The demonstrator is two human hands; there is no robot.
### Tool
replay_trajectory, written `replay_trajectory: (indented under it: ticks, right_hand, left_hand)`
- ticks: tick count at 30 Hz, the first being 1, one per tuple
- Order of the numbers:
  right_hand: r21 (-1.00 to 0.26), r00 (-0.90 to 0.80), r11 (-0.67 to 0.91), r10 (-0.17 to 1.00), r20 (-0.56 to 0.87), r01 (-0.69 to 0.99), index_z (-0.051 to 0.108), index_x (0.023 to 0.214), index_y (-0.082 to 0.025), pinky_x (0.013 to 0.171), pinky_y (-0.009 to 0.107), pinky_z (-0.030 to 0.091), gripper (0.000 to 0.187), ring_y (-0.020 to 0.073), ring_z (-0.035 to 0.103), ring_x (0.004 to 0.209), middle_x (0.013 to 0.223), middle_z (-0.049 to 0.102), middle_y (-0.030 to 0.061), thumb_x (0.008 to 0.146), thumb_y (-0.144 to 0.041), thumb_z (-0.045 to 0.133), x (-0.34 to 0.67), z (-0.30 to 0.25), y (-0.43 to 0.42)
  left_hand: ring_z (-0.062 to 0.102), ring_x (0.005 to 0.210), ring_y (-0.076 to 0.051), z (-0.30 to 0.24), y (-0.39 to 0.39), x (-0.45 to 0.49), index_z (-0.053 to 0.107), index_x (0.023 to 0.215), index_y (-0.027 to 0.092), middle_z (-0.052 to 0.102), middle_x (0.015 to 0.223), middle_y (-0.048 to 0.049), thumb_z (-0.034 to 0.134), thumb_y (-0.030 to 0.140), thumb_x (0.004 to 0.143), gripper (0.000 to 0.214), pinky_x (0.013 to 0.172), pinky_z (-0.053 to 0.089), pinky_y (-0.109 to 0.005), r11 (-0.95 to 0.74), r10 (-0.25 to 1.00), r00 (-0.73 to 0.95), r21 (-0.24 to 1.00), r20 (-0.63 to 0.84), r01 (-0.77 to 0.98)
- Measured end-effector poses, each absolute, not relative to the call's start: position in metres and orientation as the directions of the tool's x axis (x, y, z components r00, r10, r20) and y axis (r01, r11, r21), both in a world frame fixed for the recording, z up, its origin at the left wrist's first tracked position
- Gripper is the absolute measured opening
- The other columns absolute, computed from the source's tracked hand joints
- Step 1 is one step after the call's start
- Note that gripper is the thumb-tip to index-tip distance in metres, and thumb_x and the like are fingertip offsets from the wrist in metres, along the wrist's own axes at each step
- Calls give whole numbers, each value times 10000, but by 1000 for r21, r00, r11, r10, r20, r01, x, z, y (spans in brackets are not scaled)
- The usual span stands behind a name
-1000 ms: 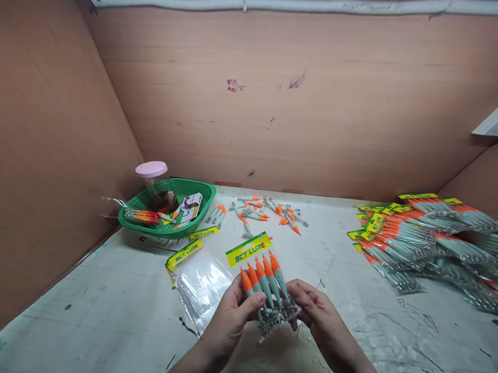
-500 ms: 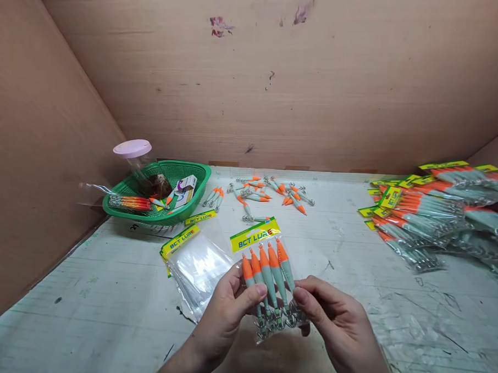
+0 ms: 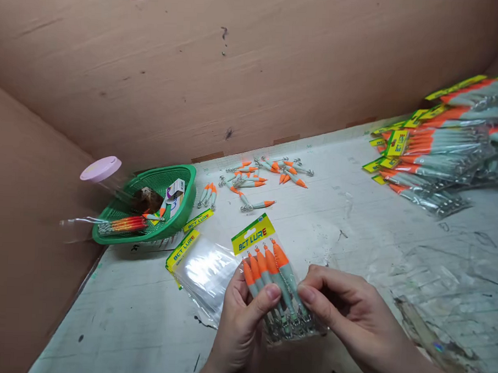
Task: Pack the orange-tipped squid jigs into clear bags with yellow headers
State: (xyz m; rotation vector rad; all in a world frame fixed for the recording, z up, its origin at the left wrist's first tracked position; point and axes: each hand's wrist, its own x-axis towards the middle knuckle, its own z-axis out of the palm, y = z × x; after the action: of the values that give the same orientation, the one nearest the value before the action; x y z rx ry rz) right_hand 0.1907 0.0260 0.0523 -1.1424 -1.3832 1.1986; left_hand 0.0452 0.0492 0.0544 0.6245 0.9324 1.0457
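A clear packet of fishing lures [image 3: 274,281] is held up in front of me, tilted slightly, with a yellow and green BCT LURE header on top. Inside it are several orange and pale green lures, their hooks bunched at the bottom. My left hand [image 3: 249,316] is closed around its left side, thumb lying across the front. My right hand [image 3: 348,309] pinches its right edge between thumb and curled fingers. Just left of the packet lies a stack of clear header bags [image 3: 206,272] on the table.
Loose lures [image 3: 249,182] lie scattered at the back of the table. A green basket [image 3: 186,206] at the left holds a lidded clear cup [image 3: 101,169], a card and more lures. Filled lure packets [image 3: 444,145] are piled at the right. Brown walls enclose the back and left.
My view has tilted and shifted, so the surroundings appear rotated. The packet stays in both hands, its lower end turned a little to the right.
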Motion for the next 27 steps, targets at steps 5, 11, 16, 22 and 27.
replay_trajectory:
  ticks: [5, 11, 16, 22, 27]
  right_hand:
    - [-984, -178, -80, 983, -51, -161, 498, 666, -172, 507, 193, 322, 310, 75, 375, 558, 599, 413, -45, 889, -387, 513, 189, 47, 30]
    - [-998, -152, -8, 988, 3, -70, 492, 661, -179, 525, 220, 332, 307, 94, 386, 572, 608, 418, -30, 892, -381, 491, 190, 47, 32]
    - [-984, -128, 156, 981, 144, 91, 507, 663, -183, 522, 229, 346, 274, 99, 424, 557, 596, 458, -18, 904, -308, 463, 192, 47, 32]
    - [-974, -137, 193, 975, 176, 120, 491, 665, -189, 506, 225, 346, 265, 95, 423, 544, 592, 454, -23, 908, -286, 448, 193, 47, 32]
    - [-977, -136, 183, 976, 168, 107, 469, 653, -192, 493, 229, 331, 271, 91, 399, 527, 581, 426, -30, 906, -287, 443, 192, 48, 31]
  left_hand:
    - [655, 817, -210, 54, 50, 45, 581, 1051, 179, 686, 899, -44, 741, 244, 643, 443, 772, 508, -322, 404, 914, 147, 812, -379, -420]
    - [646, 819, -202, 52, 53, 44, 576, 1071, 194, 682, 895, -30, 745, 263, 630, 477, 779, 501, -315, 434, 900, 147, 819, -410, -375]
    - [645, 864, -230, 54, 54, 44, 577, 1066, 184, 686, 936, -54, 735, 280, 633, 471, 792, 494, -329, 429, 903, 184, 828, -388, -361]
    - [641, 874, -229, 53, 54, 44, 559, 1127, 183, 683, 940, -60, 730, 282, 642, 524, 777, 497, -318, 467, 884, 198, 817, -423, -339]
    - [632, 828, -205, 50, 53, 42, 547, 1149, 192, 668, 904, -39, 731, 287, 639, 551, 771, 499, -312, 497, 868, 206, 797, -452, -342]
